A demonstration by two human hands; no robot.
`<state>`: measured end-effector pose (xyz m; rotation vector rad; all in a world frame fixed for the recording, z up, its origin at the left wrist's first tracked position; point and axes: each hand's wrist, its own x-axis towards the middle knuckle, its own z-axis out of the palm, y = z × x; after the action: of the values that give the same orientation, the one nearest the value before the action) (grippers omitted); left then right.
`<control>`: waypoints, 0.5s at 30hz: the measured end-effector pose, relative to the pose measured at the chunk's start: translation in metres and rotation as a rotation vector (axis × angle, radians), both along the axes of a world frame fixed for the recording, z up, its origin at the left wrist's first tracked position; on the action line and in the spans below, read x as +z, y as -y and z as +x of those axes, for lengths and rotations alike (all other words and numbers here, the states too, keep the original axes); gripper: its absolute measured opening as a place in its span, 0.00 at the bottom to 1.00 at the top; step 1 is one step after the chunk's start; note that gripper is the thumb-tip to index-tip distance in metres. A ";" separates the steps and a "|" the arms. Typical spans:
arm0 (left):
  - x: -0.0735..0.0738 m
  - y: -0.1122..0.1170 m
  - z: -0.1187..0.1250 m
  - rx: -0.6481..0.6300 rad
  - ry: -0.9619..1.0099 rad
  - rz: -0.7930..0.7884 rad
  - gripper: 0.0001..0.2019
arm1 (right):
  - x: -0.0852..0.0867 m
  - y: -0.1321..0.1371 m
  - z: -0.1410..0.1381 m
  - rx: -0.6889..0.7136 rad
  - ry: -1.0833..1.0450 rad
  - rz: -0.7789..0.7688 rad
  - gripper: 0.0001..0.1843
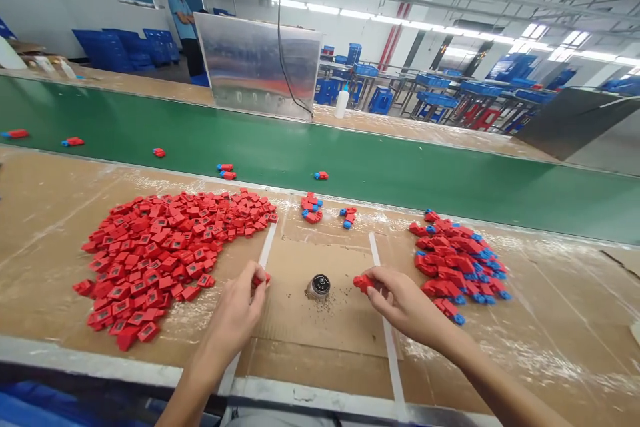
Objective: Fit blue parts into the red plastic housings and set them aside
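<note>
My left hand [243,300] pinches a small red plastic part [261,279], mostly hidden by the fingers, left of a small round black-topped piece [321,285]. To the right of that piece, my right hand [395,293] grips a red plastic toy part [363,282] between thumb and fingers. Dark specks lie around the round piece on a cardboard sheet [300,330]. A large pile of red box-shaped parts [165,247] spreads out beyond my left hand. Beside my right hand lies a heap of red-and-blue parts [463,263].
Several red-and-blue pieces [311,208] lie at the cardboard's far edge. Others are spread along the green conveyor belt [380,167]. Past the belt stand a metal panel [260,67] and a white bottle [342,103]. A person [183,20] stands at the back left.
</note>
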<state>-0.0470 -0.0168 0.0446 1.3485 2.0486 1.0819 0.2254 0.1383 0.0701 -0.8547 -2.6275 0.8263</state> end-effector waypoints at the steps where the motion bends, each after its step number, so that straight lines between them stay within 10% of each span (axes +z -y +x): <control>1: -0.001 0.002 0.001 0.000 0.037 -0.004 0.09 | 0.003 0.004 -0.004 0.013 -0.024 -0.009 0.08; 15: -0.008 0.024 0.034 -0.120 0.881 -0.012 0.14 | 0.006 0.005 -0.026 0.211 -0.070 0.212 0.15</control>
<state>-0.0125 -0.0407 0.0365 0.7495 1.2978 1.2922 0.1995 0.1336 0.0762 -0.4912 -2.7127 0.5977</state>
